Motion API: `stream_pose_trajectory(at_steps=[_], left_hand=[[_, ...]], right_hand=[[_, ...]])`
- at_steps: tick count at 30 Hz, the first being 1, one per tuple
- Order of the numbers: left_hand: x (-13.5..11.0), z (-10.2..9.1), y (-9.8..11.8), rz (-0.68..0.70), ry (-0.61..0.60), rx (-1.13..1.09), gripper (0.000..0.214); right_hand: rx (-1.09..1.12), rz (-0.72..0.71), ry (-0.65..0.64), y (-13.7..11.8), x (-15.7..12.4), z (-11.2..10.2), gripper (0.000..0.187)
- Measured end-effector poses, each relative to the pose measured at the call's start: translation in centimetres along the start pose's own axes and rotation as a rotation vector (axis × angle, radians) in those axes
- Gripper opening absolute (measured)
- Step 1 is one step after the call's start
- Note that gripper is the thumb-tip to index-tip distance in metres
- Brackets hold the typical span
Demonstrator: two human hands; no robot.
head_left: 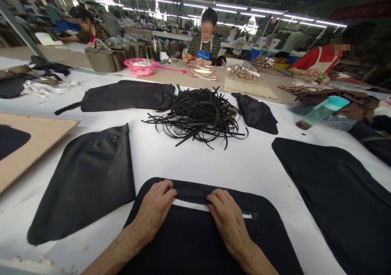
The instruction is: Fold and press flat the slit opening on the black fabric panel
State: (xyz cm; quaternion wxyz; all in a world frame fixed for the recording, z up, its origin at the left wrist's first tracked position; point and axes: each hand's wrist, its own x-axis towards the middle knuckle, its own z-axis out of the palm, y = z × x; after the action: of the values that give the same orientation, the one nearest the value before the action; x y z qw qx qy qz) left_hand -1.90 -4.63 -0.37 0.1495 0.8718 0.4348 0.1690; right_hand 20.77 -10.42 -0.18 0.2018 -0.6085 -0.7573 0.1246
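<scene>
A black rounded-corner panel, leather or fabric, lies before me on the white table. Near its top runs a long narrow slot, with white showing through. My left hand has its fingers curled on the strip above the slot, at the slot's left part. Farther right, my right hand is closed on the same strip in a similar way, and the slot's end shows just beyond it. Both thumbs are mostly hidden. Past the panel sits a tangled heap of thin black strips.
Black panels lie left, right and at the back. A tan board is at far left. A bottle with a turquoise lid lies tilted at right. Several people work across the table, near a pink basin.
</scene>
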Motion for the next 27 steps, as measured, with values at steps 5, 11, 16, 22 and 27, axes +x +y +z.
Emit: stream_pose_trajectory(at_steps=[5,11,16,22,27], left_hand=[[0.6,-0.6,0.4,-0.026,-0.049,0.033,0.017],[0.8,-0.8,0.5,-0.073,-0.085,0.019,0.016],[0.6,-0.5,0.6,-0.105,-0.092,0.015,0.017],[0.9,-0.4,1.4,-0.164,-0.098,0.094,0.021],[1.3,-0.8,2.4,-0.211,-0.121,0.188,0.022]], right_hand=[[0.128,0.086,0.001,1.4,-1.0,-1.0,0.015],[0.066,0.165,-0.024,1.2,-0.6,-1.3,0.016],[-0.08,0.206,-0.07,0.7,-0.3,-1.1,0.016],[-0.246,0.266,-0.106,0.0,0.2,-1.1,0.016],[-0.293,0.291,-0.135,-0.4,0.5,-1.4,0.017]])
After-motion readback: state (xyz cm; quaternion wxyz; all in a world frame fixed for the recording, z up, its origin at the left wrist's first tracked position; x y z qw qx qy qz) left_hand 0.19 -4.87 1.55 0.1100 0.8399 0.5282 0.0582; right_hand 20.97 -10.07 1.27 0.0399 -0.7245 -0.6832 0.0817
